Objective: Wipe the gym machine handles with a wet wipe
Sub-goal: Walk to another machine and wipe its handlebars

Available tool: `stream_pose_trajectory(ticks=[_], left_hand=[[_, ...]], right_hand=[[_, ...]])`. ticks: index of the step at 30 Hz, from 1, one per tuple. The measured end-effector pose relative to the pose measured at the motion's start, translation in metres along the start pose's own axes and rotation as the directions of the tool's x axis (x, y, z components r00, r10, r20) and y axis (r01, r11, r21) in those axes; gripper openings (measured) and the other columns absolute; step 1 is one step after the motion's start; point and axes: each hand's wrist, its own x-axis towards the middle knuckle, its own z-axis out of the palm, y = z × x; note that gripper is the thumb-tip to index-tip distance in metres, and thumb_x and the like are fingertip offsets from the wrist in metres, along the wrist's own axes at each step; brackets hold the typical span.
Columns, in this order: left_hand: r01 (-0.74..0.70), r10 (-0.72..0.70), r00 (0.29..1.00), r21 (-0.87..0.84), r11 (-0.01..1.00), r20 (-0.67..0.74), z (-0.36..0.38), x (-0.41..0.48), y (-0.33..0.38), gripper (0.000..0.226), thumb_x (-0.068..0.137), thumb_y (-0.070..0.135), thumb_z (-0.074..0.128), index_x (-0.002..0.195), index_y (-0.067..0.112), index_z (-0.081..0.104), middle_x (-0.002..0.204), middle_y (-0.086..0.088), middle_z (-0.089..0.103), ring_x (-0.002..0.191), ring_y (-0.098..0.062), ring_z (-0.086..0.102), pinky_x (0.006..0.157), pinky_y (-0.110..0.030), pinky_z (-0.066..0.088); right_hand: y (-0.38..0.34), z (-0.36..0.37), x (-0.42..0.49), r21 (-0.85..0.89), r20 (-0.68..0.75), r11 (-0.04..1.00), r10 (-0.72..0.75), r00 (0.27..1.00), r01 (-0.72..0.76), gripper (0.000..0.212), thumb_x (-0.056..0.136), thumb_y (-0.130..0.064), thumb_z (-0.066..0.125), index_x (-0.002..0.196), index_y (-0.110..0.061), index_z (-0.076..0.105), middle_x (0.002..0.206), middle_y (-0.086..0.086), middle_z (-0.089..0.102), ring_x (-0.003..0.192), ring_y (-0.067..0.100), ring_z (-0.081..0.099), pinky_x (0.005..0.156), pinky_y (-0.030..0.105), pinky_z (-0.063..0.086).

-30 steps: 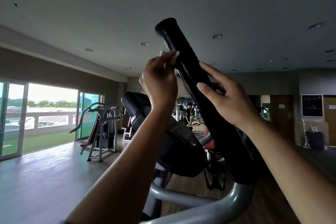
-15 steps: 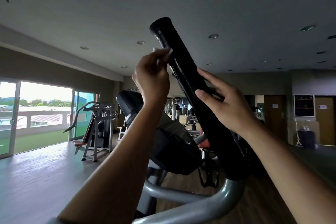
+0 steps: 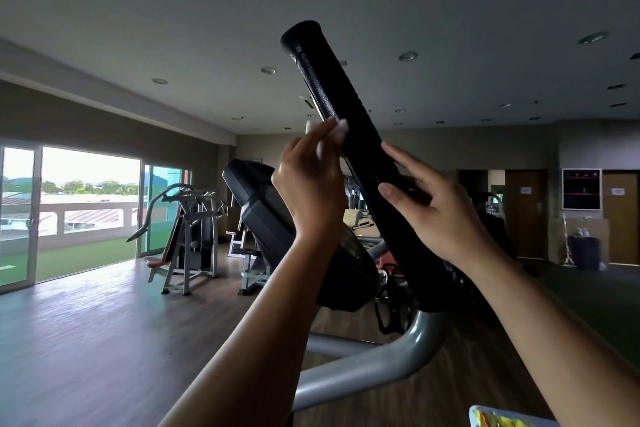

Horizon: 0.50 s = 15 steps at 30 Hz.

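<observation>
The black handle [image 3: 341, 104] rises at a slant in front of you, its flared cap uppermost and its foot set into a grey steel tube [image 3: 381, 364]. Your left hand [image 3: 308, 184] is closed on the wet wipe [image 3: 310, 126], pinching it between thumb and fingertips against the handle's left flank, a little above its middle; only a pale scrap of the wipe shows past your fingers. Your right hand [image 3: 440, 211] lies just below on the handle's right side, fingers nearly straight, resting on the grip rather than clasping it. Expect the handle to be stiff and fixed. Its skin looks pebbled and rubbery, so the wipe will probably drag rather than glide. The wipe itself is limp, thin and damp, likely to bunch or tear if you scrub hard, so fold it around the shaft and keep it flat under your fingers. Steady the shaft low, as your right hand does. No brand can be read on the handle. Far behind the handle, notices on a door [image 3: 525, 190] are too small to read. Below the handle's foot, a bright printed packet [image 3: 498, 419] is cut off by the picture's edge, its print illegible.
</observation>
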Motion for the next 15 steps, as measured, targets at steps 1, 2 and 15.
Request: stream_pose_trajectory(ticks=[1,2,15], left_hand=[[-0.003,0.003,1.000,0.023,1.000,-0.020,0.002,0.003,0.002,0.017,0.085,0.032,0.068,0.099,0.023,0.074,0.084,0.005,0.071,0.070,0.003,0.061,0.064,-0.003,0.039],[-0.005,0.007,1.000,0.050,0.999,-0.030,0.005,0.004,0.003,0.018,0.085,0.032,0.069,0.099,0.023,0.075,0.083,0.005,0.071,0.069,0.006,0.059,0.064,0.000,0.036],[0.066,-0.067,0.998,0.018,0.998,0.017,-0.007,-0.058,0.001,0.008,0.084,0.023,0.071,0.090,0.022,0.075,0.079,0.006,0.070,0.071,0.001,0.064,0.066,-0.005,0.040]], right_hand=[[0.000,0.000,0.000,-0.002,0.001,1.000,0.001,1.000,-0.001,0.054,0.090,-0.029,0.063,0.139,-0.041,0.044,0.139,-0.024,0.048,0.116,-0.025,0.041,0.101,0.005,0.036],[0.000,0.000,-0.001,-0.002,0.004,1.000,0.004,1.000,-0.004,0.054,0.090,-0.028,0.063,0.139,-0.040,0.044,0.138,-0.025,0.048,0.113,-0.029,0.040,0.098,0.001,0.034],[0.010,-0.008,-0.032,0.026,0.033,0.998,0.055,0.998,-0.056,0.055,0.091,-0.023,0.062,0.142,-0.034,0.043,0.140,-0.024,0.045,0.125,-0.020,0.039,0.104,0.003,0.031]])
